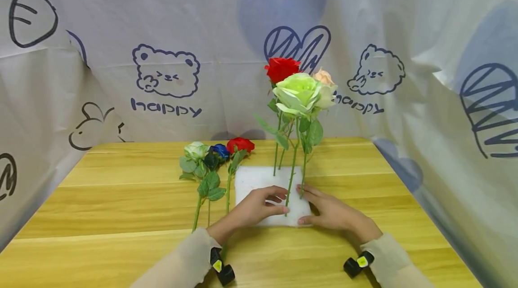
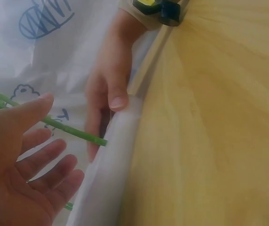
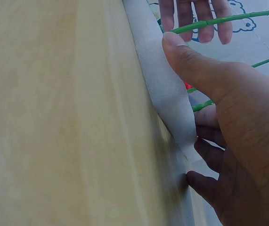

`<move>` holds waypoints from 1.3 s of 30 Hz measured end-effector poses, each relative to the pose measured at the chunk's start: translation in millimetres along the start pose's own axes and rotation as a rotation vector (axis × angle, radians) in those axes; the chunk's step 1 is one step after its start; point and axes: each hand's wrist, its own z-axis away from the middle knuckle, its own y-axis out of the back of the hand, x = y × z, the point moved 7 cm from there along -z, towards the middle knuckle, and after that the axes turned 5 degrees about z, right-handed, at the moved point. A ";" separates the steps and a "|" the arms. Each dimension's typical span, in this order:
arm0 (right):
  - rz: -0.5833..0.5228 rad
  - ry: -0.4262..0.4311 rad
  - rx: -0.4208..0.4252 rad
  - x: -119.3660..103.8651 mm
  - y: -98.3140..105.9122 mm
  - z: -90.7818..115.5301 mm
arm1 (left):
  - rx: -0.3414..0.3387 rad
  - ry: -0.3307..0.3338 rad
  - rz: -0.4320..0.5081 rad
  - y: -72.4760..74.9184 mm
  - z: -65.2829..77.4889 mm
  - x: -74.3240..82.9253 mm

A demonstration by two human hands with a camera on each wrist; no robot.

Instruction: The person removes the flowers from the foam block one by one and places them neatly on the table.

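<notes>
A white foam block point(image 1: 252, 184) lies on the table with several artificial roses upright in it. A pale green rose point(image 1: 297, 95) stands nearest, its green stem point(image 2: 80, 133) meeting the block by the front edge. Behind it are a red rose point(image 1: 282, 68) and a peach rose point(image 1: 323, 77). My left hand point(image 1: 259, 207) is around that front stem with fingers loosely spread; its thumb is close to the stem, and contact is unclear. My right hand point(image 1: 333, 211) holds the block's right side, thumb at the front corner, fingers farther back, partly hidden in the right wrist view.
Left of the block lie more roses on the table point(image 1: 121, 207): a whitish-green rose point(image 1: 197, 150), a blue rose point(image 1: 220, 151) and a red rose point(image 1: 240, 144). Their stems point toward me, partly under my left forearm. A printed cloth point(image 1: 226, 86) hangs behind the table.
</notes>
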 end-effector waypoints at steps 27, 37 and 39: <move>0.003 0.021 0.023 -1.8 4.1 0.6 | 0.048 -0.068 -0.055 -5.4 -4.1 -6.7; -0.008 0.008 0.000 -0.3 -0.9 -0.1 | 0.080 -0.056 -0.036 -7.6 -3.0 -9.8; -0.013 0.002 -0.003 0.5 -1.5 0.1 | 0.087 -0.055 -0.031 -8.1 -3.2 -9.9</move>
